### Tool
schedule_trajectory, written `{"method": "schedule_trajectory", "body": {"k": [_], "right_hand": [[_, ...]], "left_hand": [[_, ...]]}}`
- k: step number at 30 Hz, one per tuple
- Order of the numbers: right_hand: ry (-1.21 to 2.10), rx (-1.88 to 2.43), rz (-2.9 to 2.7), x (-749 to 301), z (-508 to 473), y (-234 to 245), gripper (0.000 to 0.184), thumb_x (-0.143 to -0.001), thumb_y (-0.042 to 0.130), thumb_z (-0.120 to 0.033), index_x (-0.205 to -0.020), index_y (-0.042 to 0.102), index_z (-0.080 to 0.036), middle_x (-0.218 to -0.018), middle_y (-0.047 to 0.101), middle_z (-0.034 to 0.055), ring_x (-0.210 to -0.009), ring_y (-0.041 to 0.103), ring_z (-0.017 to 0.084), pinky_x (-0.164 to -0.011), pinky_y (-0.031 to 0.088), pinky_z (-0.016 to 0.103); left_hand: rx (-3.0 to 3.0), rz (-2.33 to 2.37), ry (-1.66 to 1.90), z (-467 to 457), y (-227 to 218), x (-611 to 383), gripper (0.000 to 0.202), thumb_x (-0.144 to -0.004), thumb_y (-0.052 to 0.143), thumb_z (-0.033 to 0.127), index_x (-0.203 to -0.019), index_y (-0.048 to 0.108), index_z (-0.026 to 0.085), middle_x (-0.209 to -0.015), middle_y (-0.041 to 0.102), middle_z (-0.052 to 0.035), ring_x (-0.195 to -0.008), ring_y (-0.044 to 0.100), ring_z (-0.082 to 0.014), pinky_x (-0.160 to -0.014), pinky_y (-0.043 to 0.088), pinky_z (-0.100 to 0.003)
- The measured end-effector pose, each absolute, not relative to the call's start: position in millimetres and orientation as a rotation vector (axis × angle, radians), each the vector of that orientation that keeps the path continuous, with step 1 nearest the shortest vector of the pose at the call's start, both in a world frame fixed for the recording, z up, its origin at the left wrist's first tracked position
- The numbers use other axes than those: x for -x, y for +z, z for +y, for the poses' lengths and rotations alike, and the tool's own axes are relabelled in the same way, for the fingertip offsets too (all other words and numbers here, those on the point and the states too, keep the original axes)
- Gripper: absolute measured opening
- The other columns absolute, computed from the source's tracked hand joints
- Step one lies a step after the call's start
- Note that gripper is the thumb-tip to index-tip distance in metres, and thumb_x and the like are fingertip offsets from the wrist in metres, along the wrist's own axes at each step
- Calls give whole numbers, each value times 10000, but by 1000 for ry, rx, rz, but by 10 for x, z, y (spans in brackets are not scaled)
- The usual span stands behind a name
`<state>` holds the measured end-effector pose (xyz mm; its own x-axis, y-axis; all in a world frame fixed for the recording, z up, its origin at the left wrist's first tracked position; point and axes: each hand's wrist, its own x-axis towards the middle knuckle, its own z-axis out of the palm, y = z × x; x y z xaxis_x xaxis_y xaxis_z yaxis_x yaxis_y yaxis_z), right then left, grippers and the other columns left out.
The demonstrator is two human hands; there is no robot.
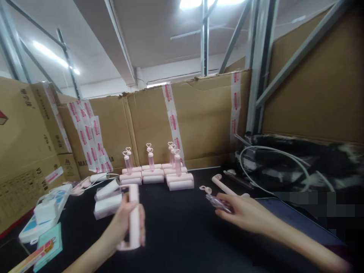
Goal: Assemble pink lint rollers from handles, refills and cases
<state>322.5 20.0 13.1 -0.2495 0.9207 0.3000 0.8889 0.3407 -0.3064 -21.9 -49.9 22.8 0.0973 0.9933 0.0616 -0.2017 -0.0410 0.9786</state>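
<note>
My left hand is wrapped around a pale pink holder with a long rounded body, which stands upright in the grip. On the right, my right hand pinches a small clear, purplish tube just above the black table. Close to its tip lies a pink heart-topped cap. Behind that hand rests a pink stick with a hooked end. Several finished-looking pink-and-white pieces stand in rows at the back, with clear heart-topped tubes upright on them.
White rolls in clear wrap lie left of centre. A power strip with a plugged-in white adapter, a teal packet and cables are at the left. A white cable loops at the right. Cardboard walls enclose the black table.
</note>
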Motion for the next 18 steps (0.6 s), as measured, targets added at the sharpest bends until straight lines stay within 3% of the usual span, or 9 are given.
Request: {"method": "schedule_trajectory", "body": {"k": [3, 5, 7, 10, 12, 15, 18], "right_hand": [[130, 1662, -2247, -3178, 545, -24, 359, -694, 542, -258, -1049, 569, -212, -868, 647, 63, -721, 643, 234, -648, 447, 315], [94, 1636, -2246, -3166, 730, -124, 416, -698, 542, -229, -1112, 527, -197, -1016, 617, 92, -803, 643, 234, -682, 453, 313], [23, 1642, -2220, -3201, 878, -183, 369, -729, 549, -282, -1087, 545, -191, -1128, 559, 131, -828, 637, 257, -670, 454, 336], [-35, 1645, -2047, -3324, 1041, -133, 348, -772, 527, -370, -1049, 590, -169, -1073, 559, 155, -772, 633, 277, -646, 447, 366], [-39, 1602, -1937, -3401, 1127, 2, 311, -783, 505, -337, -1006, 618, -152, -970, 596, 139, -736, 630, 260, -654, 447, 356], [13, 1471, -1912, -3372, 1245, 281, 276, -817, 445, -300, -913, 642, -132, -842, 643, 110, -763, 629, 241, -686, 458, 325], [92, 1300, -1910, -3079, 1355, 488, 354, -862, 408, -376, -965, 629, -119, -884, 671, 105, -848, 625, 231, -728, 468, 309]], "left_hand": [[-1174, 995, 1008, -224, 50, -419, 455, -667, 591, 345, -1010, 316, 228, -681, 556, 52, -449, 592, -160, -437, 502, -308], [-1365, 1052, 1031, -58, -55, -823, 395, -709, 562, 350, -1039, 405, 198, -827, 577, -13, -659, 630, -172, -588, 530, -336], [-1609, 1126, 1016, 96, -127, -1138, 305, -719, 572, 343, -968, 551, 168, -778, 600, -24, -717, 612, -185, -709, 501, -338], [-1702, 1167, 974, 322, -167, -1469, 180, -678, 637, 308, -773, 629, 155, -665, 604, -23, -759, 606, -230, -795, 459, -351], [-1723, 1198, 946, 473, -147, -1646, 140, -689, 625, 281, -713, 623, 143, -666, 612, -49, -784, 606, -252, -815, 450, -361], [-1717, 1218, 963, 662, -79, -1875, 190, -719, 588, 257, -842, 616, 114, -912, 624, -129, -972, 562, -289, -902, 412, -373], [-1693, 1183, 1030, 732, -35, -1985, 361, -729, 556, 221, -1056, 537, 70, -1175, 492, -201, -1176, 417, -325, -997, 333, -399]]}}
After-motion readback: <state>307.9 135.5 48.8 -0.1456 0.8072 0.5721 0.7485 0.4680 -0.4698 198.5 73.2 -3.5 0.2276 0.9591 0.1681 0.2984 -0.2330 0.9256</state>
